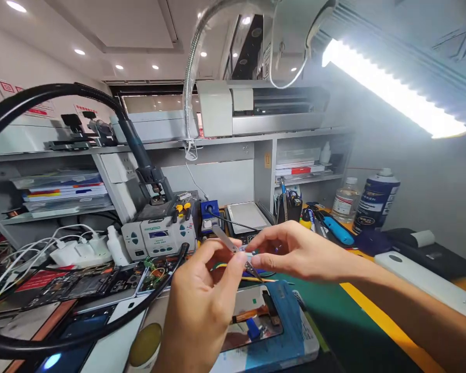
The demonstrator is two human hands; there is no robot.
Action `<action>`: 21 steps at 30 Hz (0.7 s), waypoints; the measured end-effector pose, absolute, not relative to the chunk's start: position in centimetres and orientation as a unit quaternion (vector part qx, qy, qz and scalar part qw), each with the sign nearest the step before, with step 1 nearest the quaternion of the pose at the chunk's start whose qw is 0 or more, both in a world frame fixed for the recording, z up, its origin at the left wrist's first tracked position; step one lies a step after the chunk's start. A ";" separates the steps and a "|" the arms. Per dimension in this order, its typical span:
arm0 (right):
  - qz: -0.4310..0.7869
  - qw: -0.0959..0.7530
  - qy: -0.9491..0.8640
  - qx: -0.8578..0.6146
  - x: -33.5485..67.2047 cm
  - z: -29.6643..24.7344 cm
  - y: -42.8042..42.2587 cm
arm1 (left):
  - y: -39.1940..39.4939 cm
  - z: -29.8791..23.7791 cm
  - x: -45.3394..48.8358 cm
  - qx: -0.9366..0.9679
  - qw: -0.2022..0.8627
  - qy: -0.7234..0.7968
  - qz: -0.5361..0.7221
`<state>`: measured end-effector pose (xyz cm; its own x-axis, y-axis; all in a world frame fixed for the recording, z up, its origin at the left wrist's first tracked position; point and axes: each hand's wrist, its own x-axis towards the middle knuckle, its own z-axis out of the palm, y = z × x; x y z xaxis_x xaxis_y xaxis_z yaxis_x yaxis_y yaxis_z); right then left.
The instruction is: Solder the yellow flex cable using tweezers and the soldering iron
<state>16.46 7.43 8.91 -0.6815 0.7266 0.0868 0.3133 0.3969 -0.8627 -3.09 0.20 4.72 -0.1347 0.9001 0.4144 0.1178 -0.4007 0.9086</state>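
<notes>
Up close, both hands met above the tabletop, over its green mat with the yellow border. Left hand raised, thumb and forefinger closed narrowly on a pair of metal tweezers, which ran slanted from upper left down to a dark tip at lower right. Right hand came in from the right, fingertips pinched together on something small and pale right beside the tweezers (too small to name). The two hands were touching or very nearly so at the fingertips.

Directly below them lay an opened phone on a blue pad, its insides showing, an orange strip visible within. A round tin sat just left of it at the near edge. Further left, more circuit boards and phone parts were spread flat.

Behind the hands stood a soldering station with a small display, a thick black hose looping from it across the left of the view. At right rear, a dark spray can beside a clear bottle. A bright lamp bar overhead, right.
</notes>
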 end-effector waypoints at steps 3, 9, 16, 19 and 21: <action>0.470 0.230 -0.797 -0.300 18.2 8.5 7.0 | 0.3 5.8 -1.4 0.619 0.277 0.446 0.584; 0.509 0.228 -0.779 -0.288 20.3 7.0 6.3 | 0.7 6.3 1.8 0.671 0.225 0.445 0.549; 0.530 0.246 -0.729 -0.356 22.0 3.7 5.6 | 0.2 4.5 -1.6 0.743 0.132 0.466 0.461; 0.549 0.240 -0.708 -0.373 22.8 1.9 5.2 | -0.6 2.7 -4.6 0.833 0.047 0.432 0.341; 0.548 0.247 -0.698 -0.389 23.1 0.9 4.7 | -1.0 1.4 -5.8 0.846 -0.003 0.404 0.349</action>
<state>23.07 4.69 0.86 -0.5754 0.8138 -0.0813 0.2728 0.0973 -0.9571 -5.81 -1.03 1.40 0.4307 0.6809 0.5923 0.6851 -0.6739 0.2766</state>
